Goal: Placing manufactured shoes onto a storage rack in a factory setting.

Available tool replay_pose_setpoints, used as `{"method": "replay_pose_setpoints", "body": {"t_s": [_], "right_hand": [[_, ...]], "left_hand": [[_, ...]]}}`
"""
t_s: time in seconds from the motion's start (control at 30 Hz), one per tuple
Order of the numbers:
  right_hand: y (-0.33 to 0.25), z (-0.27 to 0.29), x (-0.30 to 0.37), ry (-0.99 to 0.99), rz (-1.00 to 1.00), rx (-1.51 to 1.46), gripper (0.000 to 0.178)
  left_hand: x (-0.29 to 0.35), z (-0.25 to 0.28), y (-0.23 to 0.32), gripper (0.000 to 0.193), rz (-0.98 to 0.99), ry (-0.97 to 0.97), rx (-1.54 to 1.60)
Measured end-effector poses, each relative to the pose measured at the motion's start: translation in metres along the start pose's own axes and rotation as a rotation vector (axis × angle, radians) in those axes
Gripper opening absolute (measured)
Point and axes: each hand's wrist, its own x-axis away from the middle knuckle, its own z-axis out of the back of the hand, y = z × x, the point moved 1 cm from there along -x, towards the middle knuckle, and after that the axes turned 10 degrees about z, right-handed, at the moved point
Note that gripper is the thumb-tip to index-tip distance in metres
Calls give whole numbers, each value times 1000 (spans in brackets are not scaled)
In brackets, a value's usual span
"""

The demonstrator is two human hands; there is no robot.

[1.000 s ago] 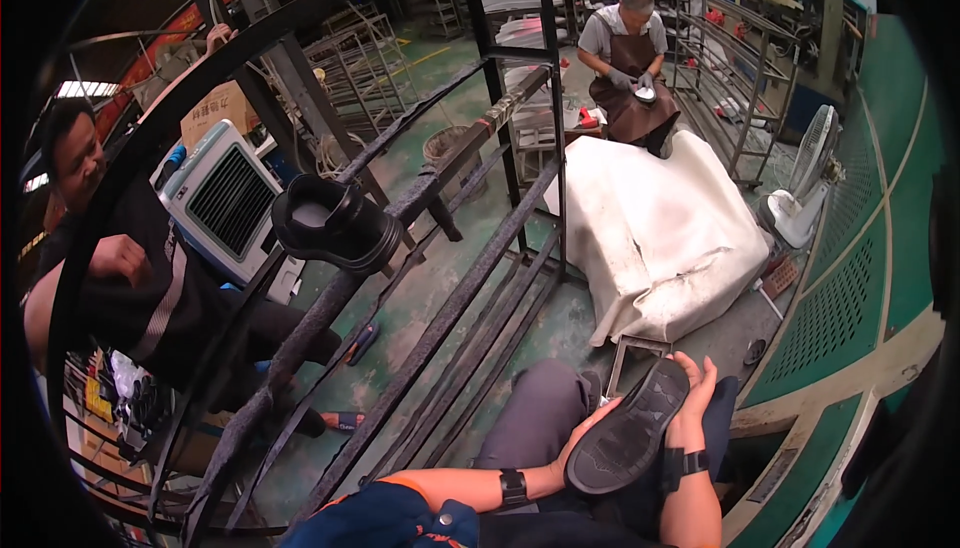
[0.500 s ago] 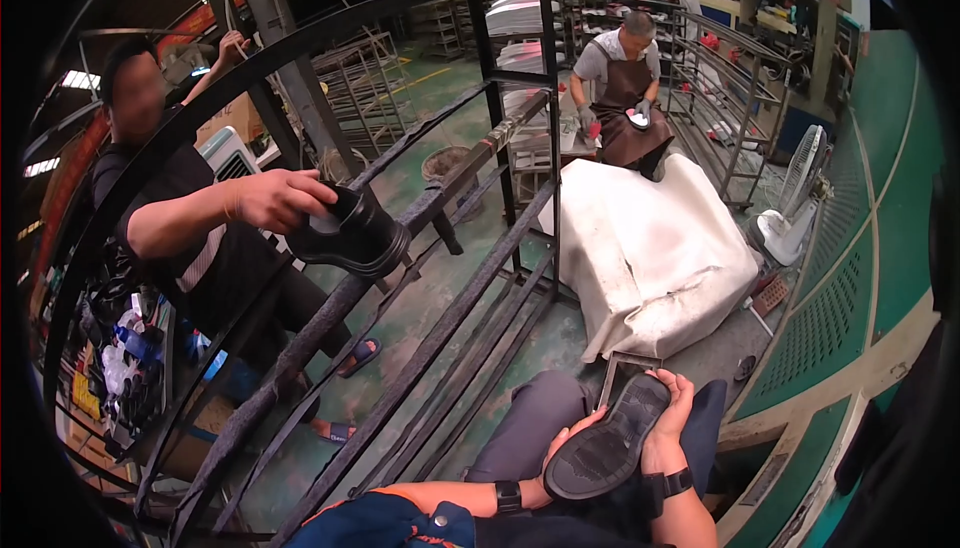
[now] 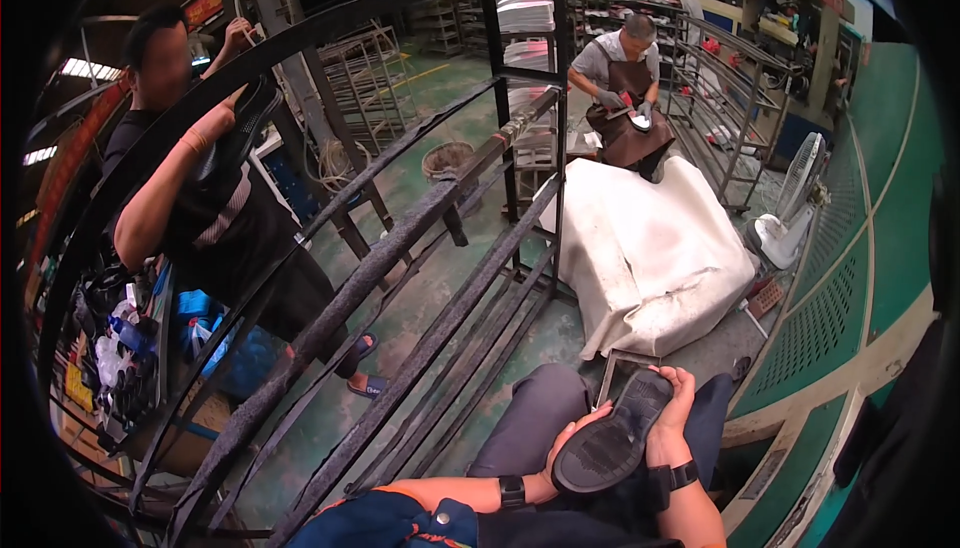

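Note:
A black shoe lies sole-up between my two hands above my lap. Along its left edge, my left hand grips the broader end. My right hand wraps the narrower end from the right, fingers curled over its top. Whatever part of the shoe faces down is hidden. Just beyond my hands is a small metal frame, partly behind the shoe. At the left, a standing person holds up another black shoe, partly covered by the rack's curved bar.
A black metal rack with padded rails stands at my left. Ahead is a bulky block under a white cover. Behind it, a seated person in a brown apron handles a white-lined piece. Green panels and a fan stand right.
The standing person has lifted their shoe from over the rack rail, back and up toward their chest. The seated person's hands have come together. My hands keep the same hold.

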Motion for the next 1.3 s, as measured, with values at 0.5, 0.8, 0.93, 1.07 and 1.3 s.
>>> {"method": "replay_pose_setpoints", "body": {"t_s": [0.5,0.8,0.93,1.07,1.3], "right_hand": [[17,61,-50,57,-84,3,58],[35,53,-52,36,139,89,46],[10,24,-33,-4,154,-18,42],[-20,-3,3,-36,76,-184,37],[-8,-3,15,-215,209,-84,44]], "left_hand": [[-92,-33,34,63,36,-119,-471],[-70,-31,45,68,-183,-156,-596],[-67,-48,67,69,-355,-336,-690],[-37,-63,77,70,-340,-160,-883],[33,-35,76,80,759,56,37]]}}
